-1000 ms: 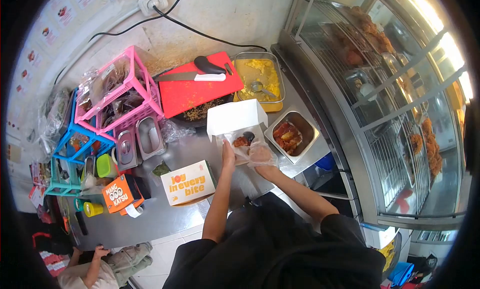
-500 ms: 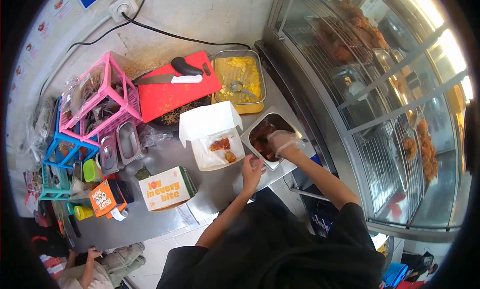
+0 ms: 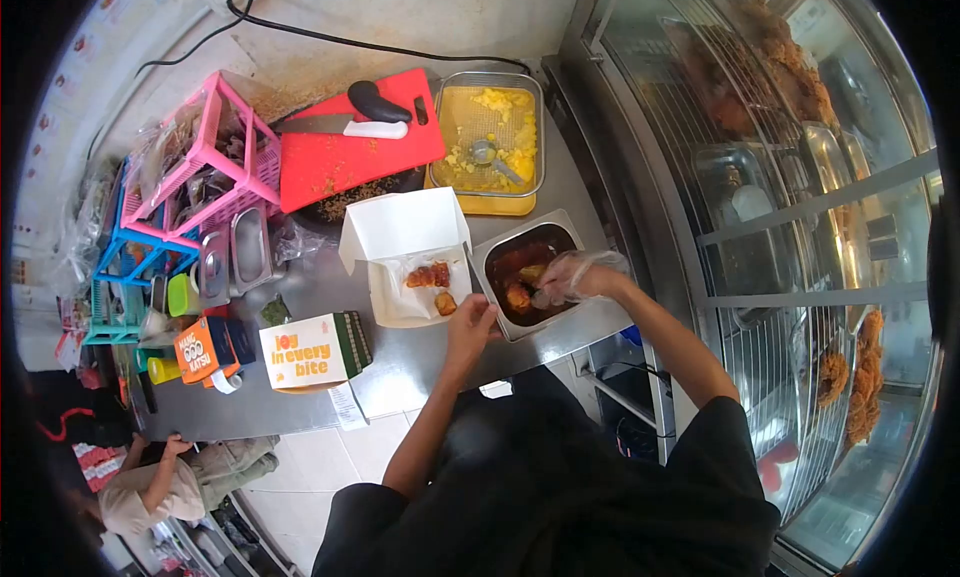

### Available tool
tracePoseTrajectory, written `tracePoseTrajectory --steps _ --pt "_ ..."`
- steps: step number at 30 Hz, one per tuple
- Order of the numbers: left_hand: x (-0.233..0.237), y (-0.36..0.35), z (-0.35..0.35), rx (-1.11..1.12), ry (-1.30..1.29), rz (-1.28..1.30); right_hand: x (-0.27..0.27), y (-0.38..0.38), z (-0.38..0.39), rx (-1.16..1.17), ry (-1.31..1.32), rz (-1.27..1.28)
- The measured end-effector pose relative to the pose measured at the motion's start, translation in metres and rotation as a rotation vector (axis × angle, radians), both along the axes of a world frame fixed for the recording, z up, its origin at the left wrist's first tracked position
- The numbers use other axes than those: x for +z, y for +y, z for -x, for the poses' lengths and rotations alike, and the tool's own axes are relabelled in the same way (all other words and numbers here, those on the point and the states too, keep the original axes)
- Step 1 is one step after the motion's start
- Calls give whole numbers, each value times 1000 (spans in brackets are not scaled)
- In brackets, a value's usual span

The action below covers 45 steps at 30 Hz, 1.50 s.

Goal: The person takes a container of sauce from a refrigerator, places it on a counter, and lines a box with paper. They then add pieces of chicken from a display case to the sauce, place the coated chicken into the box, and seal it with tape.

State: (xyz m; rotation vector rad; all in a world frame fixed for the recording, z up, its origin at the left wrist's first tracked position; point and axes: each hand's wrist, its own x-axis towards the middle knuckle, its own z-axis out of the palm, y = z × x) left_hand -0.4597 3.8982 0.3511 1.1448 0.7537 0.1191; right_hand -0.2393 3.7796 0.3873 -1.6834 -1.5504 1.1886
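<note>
My right hand (image 3: 584, 277), in a clear plastic glove, reaches into a steel pan (image 3: 573, 322) of dark red sauce. Its fingers are closed at a sauce-coated chicken piece (image 3: 518, 297); the fingertips are partly hidden. Bare and holding nothing, my left hand (image 3: 472, 329) hovers at the pan's near left corner, its fingers apart. Just left of the pan stands an open white takeaway box (image 3: 402, 217), with glazed chicken pieces (image 3: 428, 275) lying on its paper lining.
A closed printed box (image 3: 305, 352) sits at the front left. Behind are a red cutting board (image 3: 330, 167) with a knife (image 3: 375, 129) and a tray of yellow food (image 3: 460, 127). Pink baskets (image 3: 210, 162) stand left; a glass display case (image 3: 800, 227) borders the right.
The view has shifted a little. My right hand has moved within the sauce pan, and a coated piece now shows beside its fingers. My left hand stays near the pan's corner.
</note>
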Motion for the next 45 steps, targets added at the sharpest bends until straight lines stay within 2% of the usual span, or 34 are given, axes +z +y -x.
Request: tracePoseTrajectory --steps 1,2,3,4,5,6,7,8,9,10,11,13,14,16,18,20,21,22,23,25,26,28,29,31,35,37,38,40,41,43,45 --pt "2 6 3 3 3 -6 7 0 -1 -80 112 40" --pt "4 15 8 187 83 -481 14 3 0 -156 223 82" --pt "6 23 15 372 165 -955 20 7 3 -147 224 79" --pt "0 35 20 378 169 -959 33 14 10 -154 102 7" --pt "-12 50 24 544 206 -929 48 22 19 -164 -21 -67" --pt "-24 62 28 708 238 -895 62 33 32 -162 -23 -73" --pt "-27 69 29 711 232 -899 77 47 51 -167 -299 -25" --pt "-27 76 29 621 273 -718 85 62 69 -173 -576 24" --pt "-31 82 30 526 309 -536 82 75 86 -177 -583 20" --pt "-67 96 38 432 241 -335 72 86 104 -274 -673 121" --pt "-58 97 37 431 234 -334 60 96 120 -370 -760 225" --pt "-31 94 34 412 76 -33 26 109 147 -405 -814 254" --pt "-34 94 34 409 72 -29 25 112 154 -440 -866 284" --pt "-39 94 33 246 103 -120 40 101 159 -476 -861 284" --pt "-35 95 30 221 97 -160 47 84 147 -504 -852 289" --pt "-37 93 30 194 91 -196 48 53 110 -425 -892 131" --pt "-42 94 31 175 103 -369 58 38 94 -404 -904 142" --pt "-45 93 31 151 113 -543 66 23 83 -463 -921 28" --pt "-29 83 29 138 109 -537 61 10 72 -472 -924 40" --pt "4 50 26 277 117 -765 36 -6 54 -489 -994 218" --pt "8 32 22 220 18 -689 21 -8 48 -499 -994 225" --pt "-28 -2 18 24 -60 -483 -3 -13 40 -406 -1020 146" --pt "-18 -12 13 18 -58 -484 -5 -13 43 -412 -1016 149" --pt "-1 -25 3 25 -16 -38 -10 -4 51 -314 -1073 150" --pt "-10 -26 -1 56 -116 -6 -11 7 59 -276 -908 248" --pt "-12 -21 -1 34 -88 -30 -3 9 53 -128 -809 271" --pt "-12 -19 -1 10 -65 -51 -5 9 50 -125 -808 269" --pt "-6 -16 -1 14 -64 -35 -12 6 42 -40 -737 131" --pt "-2 -13 -2 18 -64 -19 -17 6 38 -39 -738 129" --pt "-6 -9 -3 3 -63 -33 -20 6 32 -145 -482 105" --pt "-10 -7 -3 -5 -62 -45 -16 5 24 -182 -397 97"
